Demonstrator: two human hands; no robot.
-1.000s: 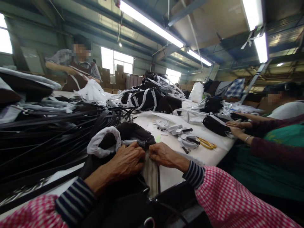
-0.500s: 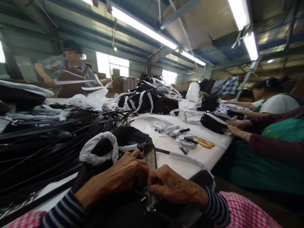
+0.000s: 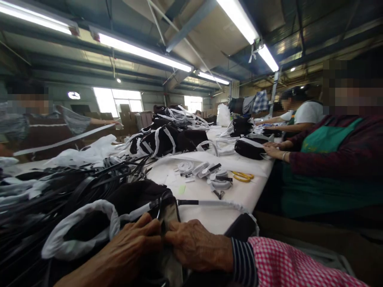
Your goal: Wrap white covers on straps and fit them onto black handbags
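Observation:
A black bag [image 3: 140, 192] lies before me with its zipped opening towards me, a strip of light lining [image 3: 171, 211] showing inside. My left hand [image 3: 131, 247] is closed at the left edge of the opening, its fingertips pinching the bag there. Facing it, my right hand [image 3: 200, 244] has its bent fingers closed on the right edge; the two sets of fingertips nearly meet, and what lies under them is partly hidden. A looped handle [image 3: 103, 207] in white wrapping stands left of my left hand. Behind my hands stretches a partly wrapped strap [image 3: 206, 202].
Black straps [image 3: 89, 187] are heaped at left. Rolled white-wrapped straps [image 3: 220, 181] and yellow-handled scissors [image 3: 243, 176] lie on the white table [image 3: 161, 173]. Black bags [image 3: 158, 141] are piled behind. A co-worker in a green apron [image 3: 314, 191] handles a black bag [image 3: 249, 148] at right.
My view has swung right and my hands and the bag sit lower left in it. Both hands stay at the opening. The co-worker at left has spread their arms with a white strip.

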